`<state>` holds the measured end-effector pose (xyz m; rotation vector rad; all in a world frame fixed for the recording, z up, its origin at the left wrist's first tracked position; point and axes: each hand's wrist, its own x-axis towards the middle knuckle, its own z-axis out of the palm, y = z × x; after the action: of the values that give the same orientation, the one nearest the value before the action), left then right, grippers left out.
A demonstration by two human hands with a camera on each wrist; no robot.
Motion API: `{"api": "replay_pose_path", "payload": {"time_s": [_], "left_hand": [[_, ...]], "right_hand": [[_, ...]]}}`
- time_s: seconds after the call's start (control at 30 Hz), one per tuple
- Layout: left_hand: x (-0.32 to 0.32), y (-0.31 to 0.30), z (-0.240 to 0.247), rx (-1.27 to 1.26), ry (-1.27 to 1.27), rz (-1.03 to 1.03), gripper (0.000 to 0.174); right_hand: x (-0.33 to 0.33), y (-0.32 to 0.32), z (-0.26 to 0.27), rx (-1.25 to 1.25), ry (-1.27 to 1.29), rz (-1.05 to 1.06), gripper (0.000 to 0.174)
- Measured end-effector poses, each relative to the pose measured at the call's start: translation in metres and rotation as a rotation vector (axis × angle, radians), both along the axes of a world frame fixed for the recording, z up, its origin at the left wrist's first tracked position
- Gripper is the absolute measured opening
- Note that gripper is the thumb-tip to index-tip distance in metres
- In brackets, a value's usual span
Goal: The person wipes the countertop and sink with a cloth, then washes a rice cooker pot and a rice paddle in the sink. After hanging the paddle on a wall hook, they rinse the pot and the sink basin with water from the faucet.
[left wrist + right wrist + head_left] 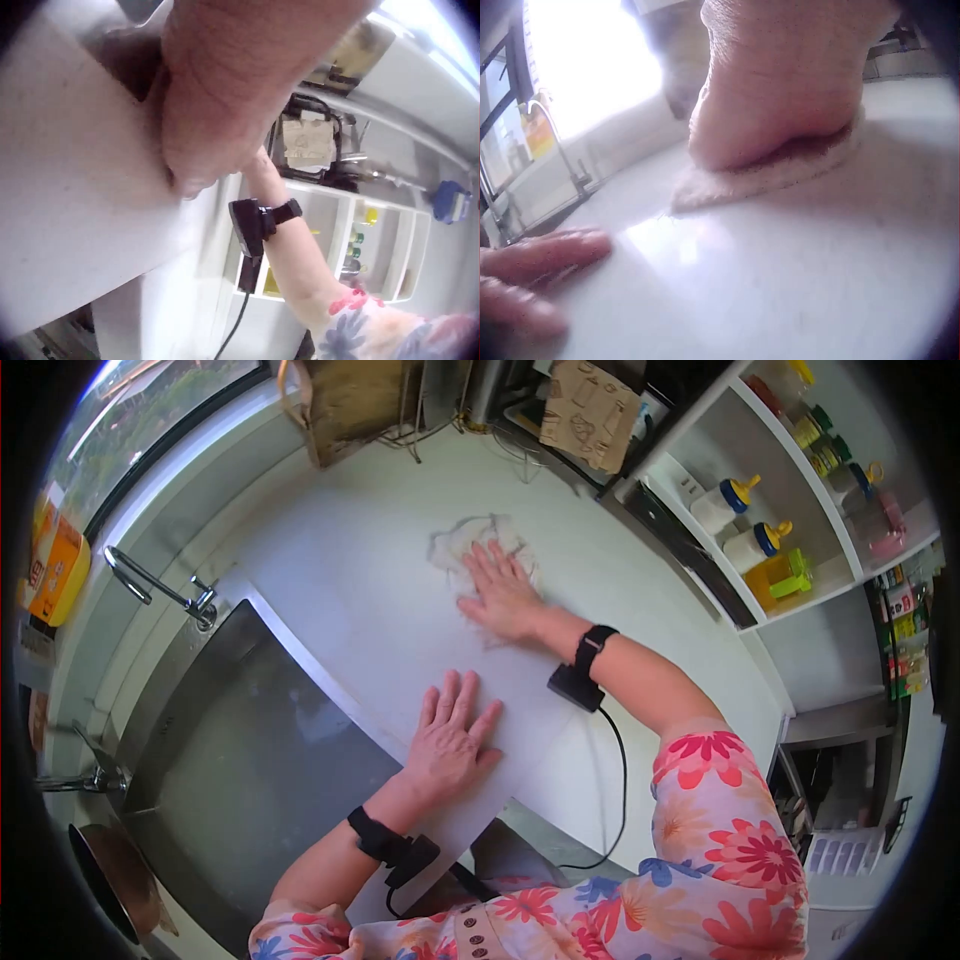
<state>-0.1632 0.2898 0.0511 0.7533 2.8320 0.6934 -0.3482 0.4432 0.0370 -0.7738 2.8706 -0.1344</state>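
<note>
A pale, crumpled cloth (485, 550) lies flat on the white countertop (350, 510). On top of it presses the right hand (503, 593), fingers spread and straight. The right wrist view shows the heel of that hand (780, 112) on the thick edge of the cloth (735, 187). Nearer the body and beside the sink, the left hand (447, 742) rests palm down on the counter with fingers extended, holding nothing. In the left wrist view the left hand (217, 112) fills the upper middle, its fingers mostly hidden.
A steel sink (260, 730) with a faucet (165, 592) is on the left. White shelves (850, 550) with bottles stand at the right. A wooden board (355, 405) and a brown patterned package (590, 412) are at the back. A black cable (622, 790) hangs from the right wrist.
</note>
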Motion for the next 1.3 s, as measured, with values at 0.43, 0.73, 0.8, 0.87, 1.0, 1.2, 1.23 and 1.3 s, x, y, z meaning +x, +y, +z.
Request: {"api": "replay_pose_path", "payload": {"time_s": [0.43, 0.73, 0.8, 0.87, 1.0, 1.2, 1.23, 1.3], "left_hand": [[-0.082, -0.092, -0.012, -0.091, 0.157, 0.35, 0.046], [-0.083, -0.091, -0.011, -0.126, 0.115, 0.349, 0.046], [-0.084, -0.094, -0.008, -0.136, 0.125, 0.351, 0.046], [-0.083, -0.093, -0.007, -0.118, 0.101, 0.357, 0.046], [-0.083, -0.093, -0.013, -0.099, 0.13, 0.374, 0.046], [-0.082, -0.093, -0.014, -0.088, 0.118, 0.381, 0.045], [-0.081, -0.093, -0.014, -0.066, 0.114, 0.379, 0.045], [-0.082, -0.096, -0.013, -0.058, 0.1, 0.398, 0.045]], "right_hand": [[-0.218, -0.061, -0.007, 0.023, -0.018, -0.188, 0.058], [-0.258, -0.075, -0.011, 0.005, 0.049, -0.233, 0.054], [-0.249, -0.072, -0.01, -0.012, 0.048, -0.213, 0.055], [-0.227, -0.062, -0.015, -0.028, 0.056, -0.126, 0.058], [-0.153, -0.055, -0.016, 0.009, 0.084, 0.017, 0.063], [-0.159, -0.123, -0.01, 0.008, 0.043, 0.134, 0.065], [-0.17, -0.139, -0.01, -0.028, 0.046, 0.051, 0.068], [-0.192, -0.168, -0.011, -0.072, 0.037, -0.013, 0.07]]}}
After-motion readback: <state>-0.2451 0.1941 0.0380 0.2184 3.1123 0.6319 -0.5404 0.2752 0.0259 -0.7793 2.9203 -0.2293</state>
